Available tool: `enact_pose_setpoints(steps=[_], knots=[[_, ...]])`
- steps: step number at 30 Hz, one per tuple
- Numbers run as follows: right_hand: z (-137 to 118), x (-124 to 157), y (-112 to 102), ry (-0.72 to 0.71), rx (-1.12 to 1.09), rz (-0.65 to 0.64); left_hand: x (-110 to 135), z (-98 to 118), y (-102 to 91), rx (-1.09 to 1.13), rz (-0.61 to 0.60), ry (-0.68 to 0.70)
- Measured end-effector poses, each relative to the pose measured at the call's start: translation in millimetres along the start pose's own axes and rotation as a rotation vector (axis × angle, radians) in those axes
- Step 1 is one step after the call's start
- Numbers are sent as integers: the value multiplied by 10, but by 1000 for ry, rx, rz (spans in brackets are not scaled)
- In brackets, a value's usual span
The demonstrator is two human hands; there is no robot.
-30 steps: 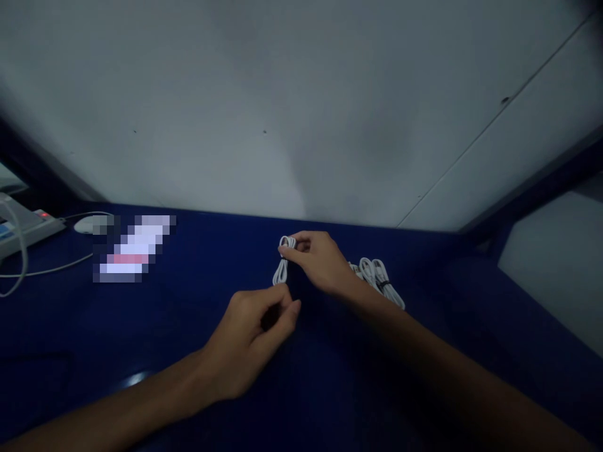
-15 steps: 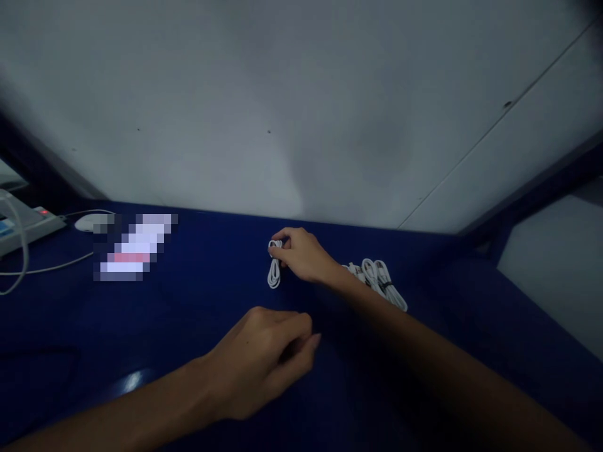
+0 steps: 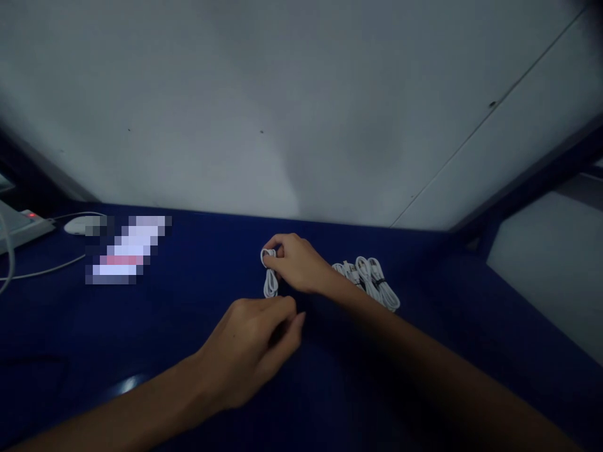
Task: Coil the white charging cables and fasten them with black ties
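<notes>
A white charging cable, coiled into a small bundle [image 3: 271,284], is pinched at its upper end between the thumb and fingers of my right hand [image 3: 299,262]. The loops hang toward me, over the blue table [image 3: 198,263]. Just in front of the bundle's lower end is my left hand [image 3: 259,348], its fingers curled and the thumb near the index finger. Whatever those fingers may hold is hidden. Beyond my right forearm lie several more coiled white cables [image 3: 372,282] in a row, dark ties around some; the forearm covers part of them.
At the left a lit, pixelated screen [image 3: 129,245] lies on the table beside a white computer mouse [image 3: 80,225]. Farther left are a white power strip [image 3: 28,229] with a red light and loose white cords. A pale wall [image 3: 211,125] rises behind the table.
My right hand has brought the cable bundle slightly toward me, and my left hand has come up closer to it. The whole view has shifted a little.
</notes>
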State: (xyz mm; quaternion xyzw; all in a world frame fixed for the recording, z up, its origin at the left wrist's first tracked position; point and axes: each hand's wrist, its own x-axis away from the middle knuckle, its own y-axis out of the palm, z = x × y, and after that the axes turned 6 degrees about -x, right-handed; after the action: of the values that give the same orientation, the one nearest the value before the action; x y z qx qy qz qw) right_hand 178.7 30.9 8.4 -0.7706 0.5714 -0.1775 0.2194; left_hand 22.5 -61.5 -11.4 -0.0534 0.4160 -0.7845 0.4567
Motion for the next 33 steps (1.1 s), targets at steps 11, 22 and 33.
enact_pose_setpoints(steps=[11,22,33], knots=[[-51,366,-141,-73,-191,89,-189,-64,-105,754,286,-543],[15,590,-259,-111,-216,59,-232,-106,-94,1001,82,-556],[95,739,-636,-34,289,509,-239,-122,-80,1011,203,-675]])
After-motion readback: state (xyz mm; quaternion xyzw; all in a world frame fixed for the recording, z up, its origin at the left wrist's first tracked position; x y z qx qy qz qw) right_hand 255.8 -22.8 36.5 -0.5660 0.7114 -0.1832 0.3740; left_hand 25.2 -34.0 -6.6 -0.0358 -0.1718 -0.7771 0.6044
